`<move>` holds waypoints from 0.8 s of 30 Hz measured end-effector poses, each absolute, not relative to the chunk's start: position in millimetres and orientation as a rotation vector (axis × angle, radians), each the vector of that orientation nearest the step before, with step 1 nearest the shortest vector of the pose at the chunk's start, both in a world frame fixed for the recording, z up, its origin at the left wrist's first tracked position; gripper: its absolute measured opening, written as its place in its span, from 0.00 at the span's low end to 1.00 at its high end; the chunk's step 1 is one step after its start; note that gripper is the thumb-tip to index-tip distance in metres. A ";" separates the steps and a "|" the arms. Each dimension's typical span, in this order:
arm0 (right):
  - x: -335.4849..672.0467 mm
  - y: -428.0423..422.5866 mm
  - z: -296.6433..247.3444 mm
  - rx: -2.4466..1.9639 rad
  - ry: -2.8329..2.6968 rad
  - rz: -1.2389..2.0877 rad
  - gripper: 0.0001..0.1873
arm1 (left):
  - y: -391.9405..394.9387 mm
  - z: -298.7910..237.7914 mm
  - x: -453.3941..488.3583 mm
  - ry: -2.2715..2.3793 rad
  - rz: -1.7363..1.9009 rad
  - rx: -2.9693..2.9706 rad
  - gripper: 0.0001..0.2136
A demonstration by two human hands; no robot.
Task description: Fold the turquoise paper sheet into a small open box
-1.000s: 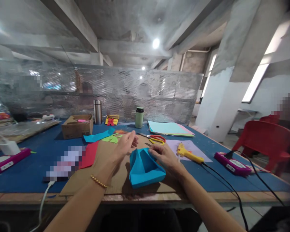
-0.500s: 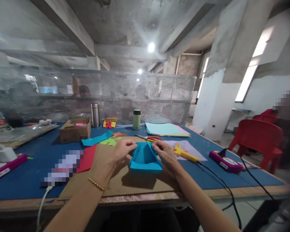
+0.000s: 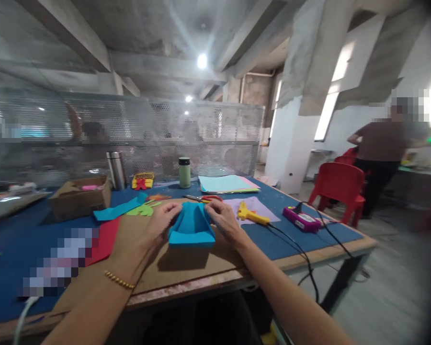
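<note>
A folded blue paper box (image 3: 191, 237), open at the top, is held above a sheet of brown cardboard (image 3: 140, 273). My left hand (image 3: 162, 220) pinches its far left corner, while my right hand (image 3: 224, 221) grips the far right corner. The fingertips behind the paper are partly hidden. Just beyond the box lie scissors (image 3: 211, 198) with red and yellow handles. To the right, a yellow glue gun (image 3: 253, 215) rests on a purple sheet (image 3: 269, 209). Green paper pieces (image 3: 141, 209), a blue strip (image 3: 118, 209) and red paper (image 3: 104, 242) lie to the left.
A cardboard box (image 3: 81, 199), a steel flask (image 3: 117, 170), a yellow basket (image 3: 142, 180), a green bottle (image 3: 184, 172) and stacked coloured paper (image 3: 228, 183) stand along the back. A purple power strip (image 3: 301, 219) with a cord is at right. Behind a red chair (image 3: 339, 187) stands a person (image 3: 380, 143).
The view has turned to the right, so the table appears shifted left and a standing person shows more fully. Both hands still hold the blue paper box in much the same pose.
</note>
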State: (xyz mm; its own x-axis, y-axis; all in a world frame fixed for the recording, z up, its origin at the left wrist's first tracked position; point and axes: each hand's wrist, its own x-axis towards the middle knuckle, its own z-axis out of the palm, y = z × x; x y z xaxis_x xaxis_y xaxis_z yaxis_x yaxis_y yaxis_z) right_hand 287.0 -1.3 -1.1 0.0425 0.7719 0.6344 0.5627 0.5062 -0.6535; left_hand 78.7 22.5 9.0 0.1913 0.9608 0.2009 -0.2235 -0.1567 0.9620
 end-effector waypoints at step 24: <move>292.9 0.9 5.9 -1.186 -1.454 0.226 0.24 | 35.3 -0.8 74.8 0.675 1.331 1.205 0.16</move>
State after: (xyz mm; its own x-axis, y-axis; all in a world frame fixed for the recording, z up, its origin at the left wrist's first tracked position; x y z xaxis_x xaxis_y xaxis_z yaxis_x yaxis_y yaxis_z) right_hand 292.9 0.9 5.9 0.2033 0.7482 0.6315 0.5208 0.4635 -0.7169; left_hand 74.8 35.3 -0.8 0.1886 0.9489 0.2532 -0.3560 -0.1742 0.9181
